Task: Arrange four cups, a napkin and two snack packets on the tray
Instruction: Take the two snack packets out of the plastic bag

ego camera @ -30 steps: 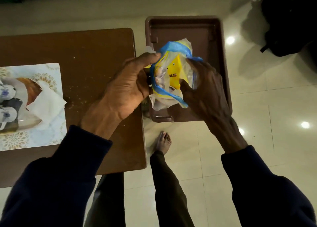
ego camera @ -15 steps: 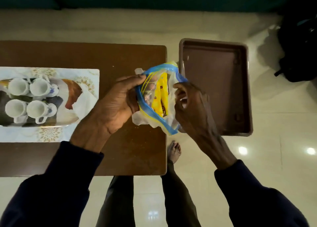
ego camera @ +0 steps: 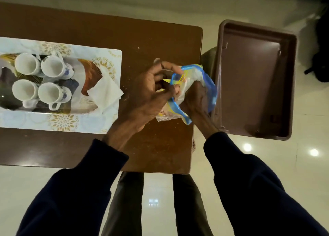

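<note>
Both hands grip a clear snack packet (ego camera: 192,75) with blue and yellow print over the right end of the brown table (ego camera: 106,32). My left hand (ego camera: 153,95) pinches its left side; my right hand (ego camera: 195,96) clutches its right side from below. At the far left a patterned tray (ego camera: 89,68) carries several white cups (ego camera: 51,68) with blue flowers, standing close together. A white napkin (ego camera: 105,93) lies on the tray's right end. Whether the hands hold one packet or two I cannot tell.
The tray sits on a pale floral placemat (ego camera: 62,123). A brown plastic bin (ego camera: 256,79) stands on the tiled floor just right of the table. A dark bag (ego camera: 320,57) lies at the far right. My legs (ego camera: 124,209) show below the table edge.
The packet and both hands have moved left, from over the bin to over the table's right end. The packet is more crumpled now. The view has swung left, showing the whole tray.
</note>
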